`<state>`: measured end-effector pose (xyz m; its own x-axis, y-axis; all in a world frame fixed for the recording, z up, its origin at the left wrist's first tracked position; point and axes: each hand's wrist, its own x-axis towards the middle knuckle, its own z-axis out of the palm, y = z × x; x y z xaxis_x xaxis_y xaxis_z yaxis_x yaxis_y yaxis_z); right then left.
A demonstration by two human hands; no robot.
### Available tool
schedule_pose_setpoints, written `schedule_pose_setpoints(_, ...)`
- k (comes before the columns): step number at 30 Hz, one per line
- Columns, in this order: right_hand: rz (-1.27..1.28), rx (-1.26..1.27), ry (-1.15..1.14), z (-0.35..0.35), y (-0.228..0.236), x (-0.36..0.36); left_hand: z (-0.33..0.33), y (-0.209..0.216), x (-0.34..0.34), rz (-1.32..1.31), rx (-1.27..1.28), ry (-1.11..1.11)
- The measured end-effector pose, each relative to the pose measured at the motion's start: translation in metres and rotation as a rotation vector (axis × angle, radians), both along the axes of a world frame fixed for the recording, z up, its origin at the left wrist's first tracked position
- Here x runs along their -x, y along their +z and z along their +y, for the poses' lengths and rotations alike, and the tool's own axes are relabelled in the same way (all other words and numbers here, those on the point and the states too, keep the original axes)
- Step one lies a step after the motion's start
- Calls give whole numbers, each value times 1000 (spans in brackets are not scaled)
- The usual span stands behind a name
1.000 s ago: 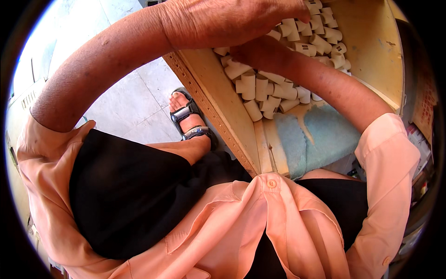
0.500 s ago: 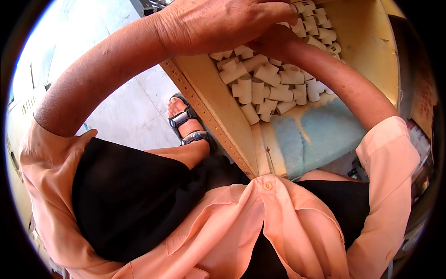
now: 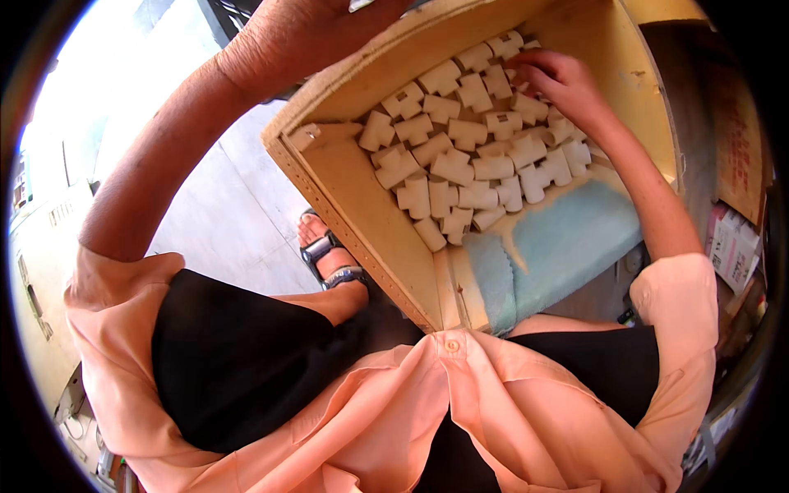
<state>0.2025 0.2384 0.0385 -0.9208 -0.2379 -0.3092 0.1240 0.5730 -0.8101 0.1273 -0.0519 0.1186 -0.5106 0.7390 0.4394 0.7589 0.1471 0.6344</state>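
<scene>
White T-shaped pipe fittings (image 3: 452,167) lie close together in a wooden box (image 3: 362,238). My right hand (image 3: 563,82) reaches in at the far right of the pile. Its fingers are bent and apart, with the tips at the fittings there; no fitting shows clearly in its grip. Beyond the box's far left rim, my left hand (image 3: 329,33) is bent round at the top edge of the picture. A small white bit shows at it, too cut off to name, and most of its fingers lie outside the view.
Blue-green sheeting (image 3: 567,238) covers the near right of the box floor. The box's near corner is close to my lap, between my legs. Pale floor tiles (image 3: 238,189) and my sandalled foot (image 3: 329,255) are on the left. Brown cardboard (image 3: 735,140) stands at the right.
My hands have parted: the left has moved left and up, the right has drawn to the right over the fittings. More of the box and its far rim now shows.
</scene>
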Motion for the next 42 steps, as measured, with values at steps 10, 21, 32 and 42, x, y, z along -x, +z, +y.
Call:
schedule_pose_setpoints(10, -14, 226, -220, 30, -3, -10, -51, -17, 77, -353, 165, 525)
schedule_pose_setpoints(21, 61, 22, -42, 19, -4, -14, -65, -74, 133, -80, 416, 688)
schedule_pose_setpoints(32, 66, -28, -9, 18, 0, -11, -26, -87, 163, 37, 633, 706)
schedule_pose_setpoints(42, 120, 9, 71, 21, -5, -5, -31, -132, 191, -211, 103, 765)
